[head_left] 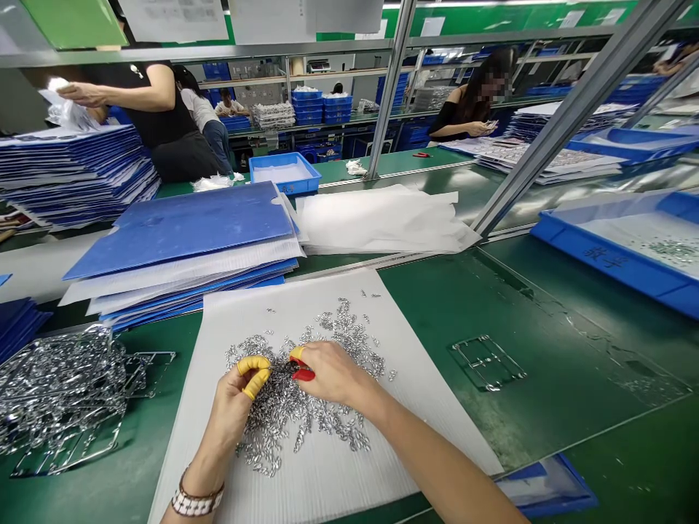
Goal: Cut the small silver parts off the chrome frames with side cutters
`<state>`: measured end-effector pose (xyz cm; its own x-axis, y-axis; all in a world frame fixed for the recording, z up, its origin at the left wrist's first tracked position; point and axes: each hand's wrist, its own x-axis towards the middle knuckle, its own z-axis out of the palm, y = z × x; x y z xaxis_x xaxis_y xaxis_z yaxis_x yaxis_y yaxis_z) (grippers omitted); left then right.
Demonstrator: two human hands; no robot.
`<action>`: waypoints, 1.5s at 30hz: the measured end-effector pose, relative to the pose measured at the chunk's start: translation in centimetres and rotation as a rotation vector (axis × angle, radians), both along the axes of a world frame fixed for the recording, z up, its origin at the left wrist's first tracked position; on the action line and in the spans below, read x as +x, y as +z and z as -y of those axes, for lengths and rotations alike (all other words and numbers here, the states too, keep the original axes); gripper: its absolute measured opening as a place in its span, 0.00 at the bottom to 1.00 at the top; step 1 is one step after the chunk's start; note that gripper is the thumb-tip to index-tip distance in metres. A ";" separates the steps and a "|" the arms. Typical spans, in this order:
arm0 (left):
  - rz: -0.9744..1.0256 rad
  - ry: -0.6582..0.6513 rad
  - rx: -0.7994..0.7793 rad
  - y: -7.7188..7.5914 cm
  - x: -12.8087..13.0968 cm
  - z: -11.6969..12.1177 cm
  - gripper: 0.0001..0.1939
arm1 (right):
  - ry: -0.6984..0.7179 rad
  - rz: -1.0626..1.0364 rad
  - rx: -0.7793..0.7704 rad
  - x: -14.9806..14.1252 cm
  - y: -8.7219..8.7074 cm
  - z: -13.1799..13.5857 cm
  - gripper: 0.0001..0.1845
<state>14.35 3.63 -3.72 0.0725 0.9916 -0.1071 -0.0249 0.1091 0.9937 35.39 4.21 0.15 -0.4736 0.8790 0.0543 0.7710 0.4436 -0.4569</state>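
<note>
My left hand (234,397), with yellow covers on its thumb and finger, is closed in a pinch over a heap of small shiny silver pieces (278,407). Close beside it, my right hand (330,371) is closed too, its fingertips almost meeting the left ones. Yellow wraps a right fingertip, and red shows at the thumb. Something small and dark lies between the two hands, too hidden to name. The silver pieces are spread over a white sheet (415,429) on the green bench.
Shiny silver frames (60,393) are piled at left; a single frame (488,362) lies at right. Behind the sheet stand stacked blue boards (202,222) and white sheets (376,218). A blue tray (617,255) is at right. A slanted metal post (568,124) rises there. Co-workers are beyond.
</note>
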 end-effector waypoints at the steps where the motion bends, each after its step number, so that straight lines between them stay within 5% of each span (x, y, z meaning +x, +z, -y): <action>1: 0.000 0.001 0.000 0.1 0.0 0.0 0.12 | -0.009 -0.003 -0.006 0.0 0.1 0.0 0.03; 16: 0.026 0.087 -0.063 0.6 0.3 0.0 0.20 | -0.461 0.111 -0.107 5.6 -0.5 1.3 0.05; 25: 0.046 0.094 -0.025 0.2 0.4 0.1 0.18 | -0.288 0.199 -0.037 2.0 -2.1 0.8 0.08; 30: 0.049 0.105 -0.046 0.5 0.4 0.1 0.18 | 0.048 0.210 0.041 3.0 -2.4 0.0 0.19; 34: 0.060 0.130 -0.045 0.7 0.4 0.1 0.18 | 0.090 0.202 0.042 4.0 -2.7 -0.4 0.20; 45: 0.059 0.144 -0.055 0.2 0.5 -0.1 0.19 | 0.295 0.248 0.031 3.9 -1.0 -2.2 0.17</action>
